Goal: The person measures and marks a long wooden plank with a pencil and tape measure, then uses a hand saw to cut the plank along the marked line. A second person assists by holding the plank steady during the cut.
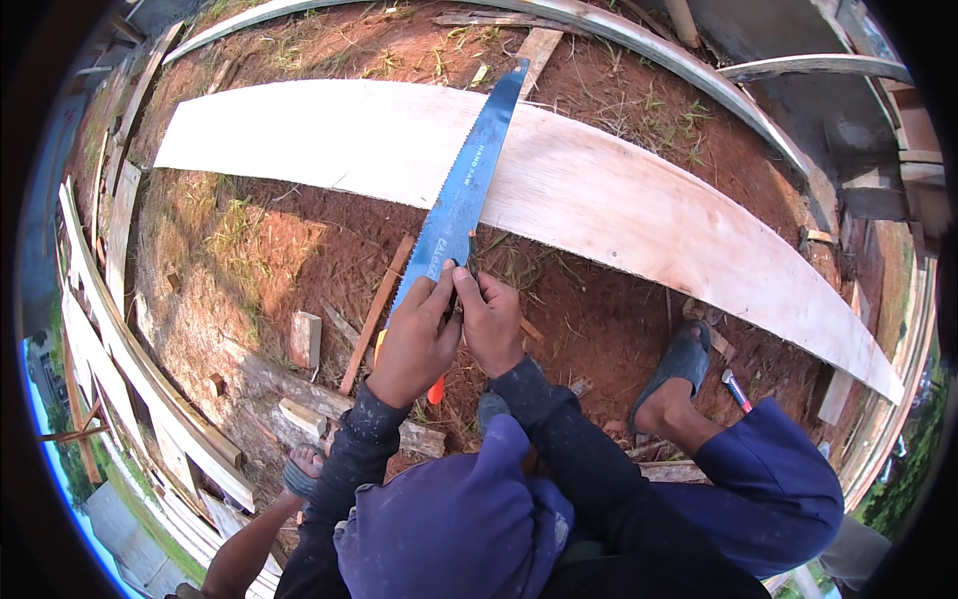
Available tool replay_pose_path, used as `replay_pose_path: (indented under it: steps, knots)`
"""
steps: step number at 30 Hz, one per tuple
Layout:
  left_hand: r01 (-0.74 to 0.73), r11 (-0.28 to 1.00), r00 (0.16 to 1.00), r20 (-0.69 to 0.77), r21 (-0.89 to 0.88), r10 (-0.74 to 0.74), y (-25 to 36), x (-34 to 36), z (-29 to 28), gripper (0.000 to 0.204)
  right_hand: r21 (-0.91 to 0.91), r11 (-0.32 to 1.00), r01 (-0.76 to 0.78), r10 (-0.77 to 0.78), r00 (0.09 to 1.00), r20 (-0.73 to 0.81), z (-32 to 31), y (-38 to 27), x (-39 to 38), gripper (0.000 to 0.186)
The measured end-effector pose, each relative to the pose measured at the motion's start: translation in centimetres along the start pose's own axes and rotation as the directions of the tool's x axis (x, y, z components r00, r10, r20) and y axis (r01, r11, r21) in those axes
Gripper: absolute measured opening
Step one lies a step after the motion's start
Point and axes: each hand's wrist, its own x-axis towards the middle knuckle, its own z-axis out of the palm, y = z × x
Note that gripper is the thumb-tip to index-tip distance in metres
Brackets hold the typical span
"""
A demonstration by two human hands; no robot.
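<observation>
A hand saw (464, 190) with a blue toothed blade points up and away from me, its tip past the far edge of a long curved plywood strip (619, 200). The blade crosses over the strip; whether it touches the wood I cannot tell. My left hand (414, 341) is closed around the saw's near end, where bits of yellow and an orange handle part (436, 390) show. Beside it, my right hand (487, 317) pinches at the base of the blade. Both thumbs meet at a small dark spot there. Most of the handle is hidden by my left hand.
Wood offcuts (305, 339) and a thin stick (377, 314) lie on reddish soil. Long boards (150, 349) line the left. A curved form board (699, 75) runs along the back. Sandaled feet (687, 359) stand near the strip; another sandaled foot (303, 467) is at left.
</observation>
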Motion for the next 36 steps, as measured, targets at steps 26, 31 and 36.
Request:
replay_pose_path:
  steps: [26,31,36]
  knots:
    - [0.134,0.908,0.989,-0.001,-0.396,-0.147,-3.3,8.4,-2.9,0.055,-0.005,0.994,-0.113,0.113,0.993,-0.033,-2.8,-0.7,-3.7,0.034]
    - [0.174,0.921,0.98,0.027,0.348,-0.195,-1.0,9.6,-5.1,0.053,0.192,0.967,-0.167,0.166,0.986,0.025,-1.9,0.2,-3.5,0.04]
    - [-0.266,0.87,0.956,-0.002,0.415,0.293,-1.5,14.4,-6.4,0.054,0.21,0.965,-0.155,0.153,0.988,0.028,-2.2,1.5,-3.5,0.043]
